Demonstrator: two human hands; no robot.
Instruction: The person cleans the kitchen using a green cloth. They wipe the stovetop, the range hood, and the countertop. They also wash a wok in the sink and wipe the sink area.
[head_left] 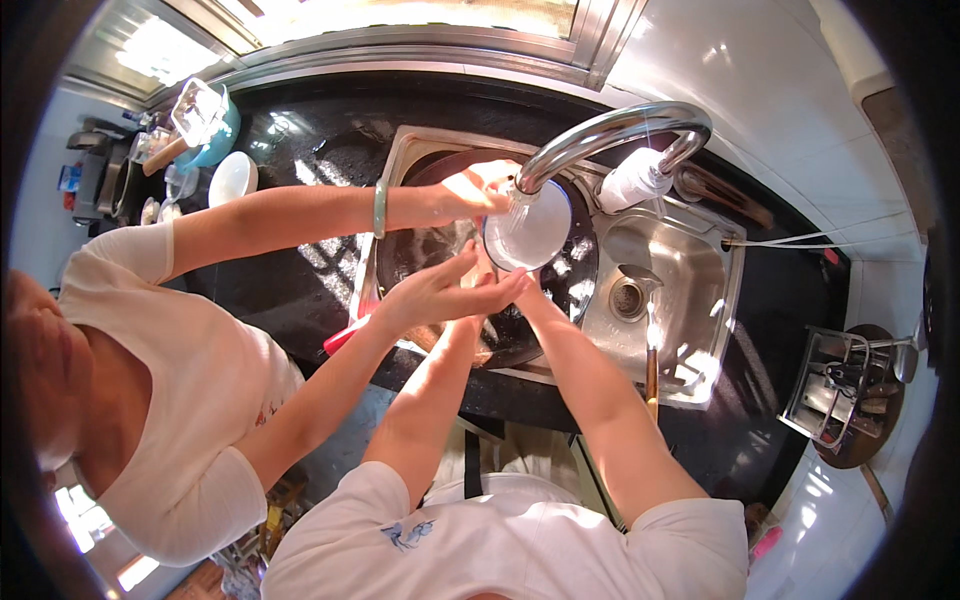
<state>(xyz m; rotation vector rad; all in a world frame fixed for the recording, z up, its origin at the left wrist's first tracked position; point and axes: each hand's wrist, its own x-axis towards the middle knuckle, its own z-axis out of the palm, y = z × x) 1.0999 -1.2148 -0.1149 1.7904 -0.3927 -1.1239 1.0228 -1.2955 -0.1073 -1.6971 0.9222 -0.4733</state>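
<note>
A white bowl with a blue rim is tilted beneath the running faucet, above a large dark wok. My right hand is at the bowl's near edge and holds it from below, its fingers mostly hidden. My left hand is just left of the bowl, largely covered by a co-worker's hand, so its grip does not show. The co-worker's near hand stretches across my wrists with its fingers out. Their far hand, below a pale green bangle, touches the bowl's left side.
The wok fills the left basin of a steel sink. A ladle lies in the right basin. Bowls and a blue pot stand at the far left. A wire utensil rack is at the right.
</note>
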